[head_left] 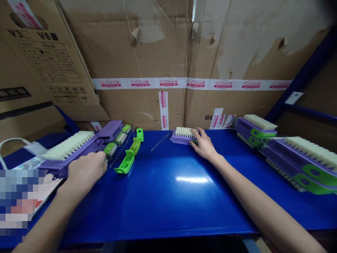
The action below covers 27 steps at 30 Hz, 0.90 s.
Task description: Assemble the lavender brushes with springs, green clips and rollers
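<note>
My right hand (204,144) holds the right end of a purple brush (181,136) with pale bristles facing up, near the back of the blue table. The thumb is on the near side and the fingers lie over the bristles, hiding that end. My left hand (88,167) is closed beside a larger purple brush (70,147) at the left. Whatever its curled fingers hold is hidden. Just past its knuckles lie green-and-grey pieces (110,149). Bright green brackets (126,163) stand in a row to their right. A thin coil spring (160,142) lies between the hands.
Stacked purple-and-green brushes (297,158) take up the table's right side. A cardboard wall (147,105) closes off the back, and a printed carton (52,63) stands at the left. A white adapter with a cable (35,149) sits at the far left. The blue table (168,211) ends in front.
</note>
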Each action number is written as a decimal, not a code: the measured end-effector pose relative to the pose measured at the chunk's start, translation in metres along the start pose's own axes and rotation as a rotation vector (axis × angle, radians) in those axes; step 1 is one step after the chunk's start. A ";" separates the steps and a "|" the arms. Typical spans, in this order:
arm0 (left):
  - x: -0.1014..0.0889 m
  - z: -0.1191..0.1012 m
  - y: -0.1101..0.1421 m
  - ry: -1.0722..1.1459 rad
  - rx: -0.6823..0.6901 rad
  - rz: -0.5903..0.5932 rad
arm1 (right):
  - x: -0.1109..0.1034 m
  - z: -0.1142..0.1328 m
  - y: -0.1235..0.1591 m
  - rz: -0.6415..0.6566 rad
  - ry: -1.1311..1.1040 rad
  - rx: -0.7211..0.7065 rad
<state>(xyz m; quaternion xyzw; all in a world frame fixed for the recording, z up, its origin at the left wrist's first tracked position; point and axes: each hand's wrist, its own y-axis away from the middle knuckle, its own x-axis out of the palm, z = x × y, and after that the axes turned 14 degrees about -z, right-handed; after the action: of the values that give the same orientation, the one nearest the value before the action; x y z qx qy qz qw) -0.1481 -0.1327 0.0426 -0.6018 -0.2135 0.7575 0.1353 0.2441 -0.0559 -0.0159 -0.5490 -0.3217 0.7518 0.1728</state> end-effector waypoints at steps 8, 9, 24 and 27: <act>-0.018 0.004 0.006 0.024 -0.023 0.016 | -0.001 0.002 0.000 0.019 0.012 0.009; -0.024 0.002 0.006 0.043 -0.030 0.003 | -0.002 0.002 0.000 0.019 0.016 0.010; -0.033 -0.158 -0.008 0.269 0.610 -0.037 | -0.003 0.009 -0.002 -0.036 0.147 0.009; -0.020 -0.172 -0.020 0.276 0.660 -0.050 | -0.003 0.010 -0.002 -0.049 0.181 0.012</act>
<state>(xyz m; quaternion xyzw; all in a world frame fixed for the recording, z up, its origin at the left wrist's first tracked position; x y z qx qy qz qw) 0.0222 -0.0970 0.0379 -0.6170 0.0482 0.6937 0.3684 0.2352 -0.0588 -0.0105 -0.6057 -0.3133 0.6966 0.2228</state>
